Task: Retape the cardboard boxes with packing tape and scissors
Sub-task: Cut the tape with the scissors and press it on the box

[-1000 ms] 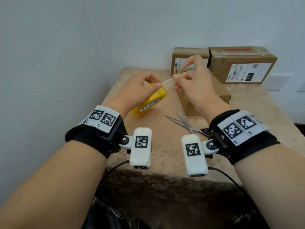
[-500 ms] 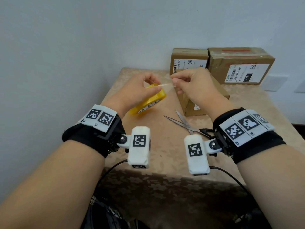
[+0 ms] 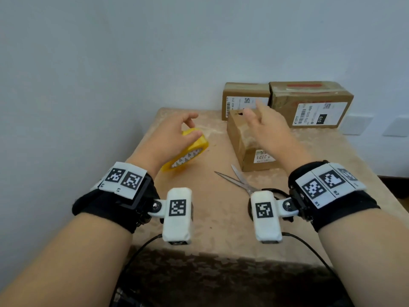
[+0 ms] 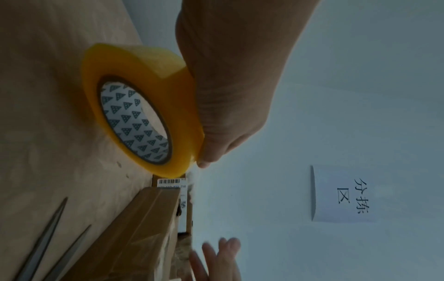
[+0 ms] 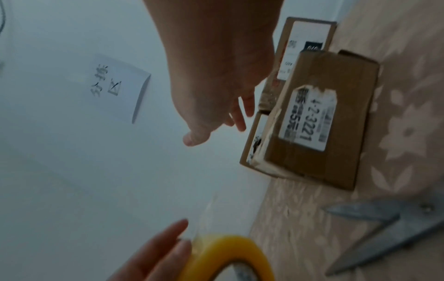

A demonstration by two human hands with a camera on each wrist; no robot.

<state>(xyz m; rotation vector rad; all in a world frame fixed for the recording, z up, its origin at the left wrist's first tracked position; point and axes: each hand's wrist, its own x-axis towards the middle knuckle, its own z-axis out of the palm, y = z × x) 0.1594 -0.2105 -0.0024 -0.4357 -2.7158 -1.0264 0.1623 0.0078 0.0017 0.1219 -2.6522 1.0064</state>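
The left hand (image 3: 174, 135) holds the yellow tape roll (image 3: 188, 151). The thumb lies along the roll's outer side and the fingers curl over its top. The roll is tilted, standing on its edge on the bench (image 3: 221, 218), on the left side. Its inside is white with small dark triangles.

The right hand (image 3: 269, 129) is loose, with its fingers spread out. It holds nothing. It hangs just above a small box (image 3: 241, 142) near the middle of the bench. Whether it touches the box cannot be told, because the hand is a bit blurred. The near end of this box has a white label with numbers on it. Its top looks torn and rough.

The scissors (image 3: 238, 180) lie flat on the bench, just in front of the small box and between the two wrists. Their blades are apart and point away from the person. The handles are hidden behind the right wrist camera.

Two more boxes stand at the back, against the wall (image 3: 155, 52). The back left box (image 3: 244, 96) sits just behind the small box. The back right box (image 3: 309, 103) is bigger, with a white label and some red on top. The two back boxes touch each other.

In the wrist views, a white paper (image 4: 343, 194) with dark writing hangs on the wall.
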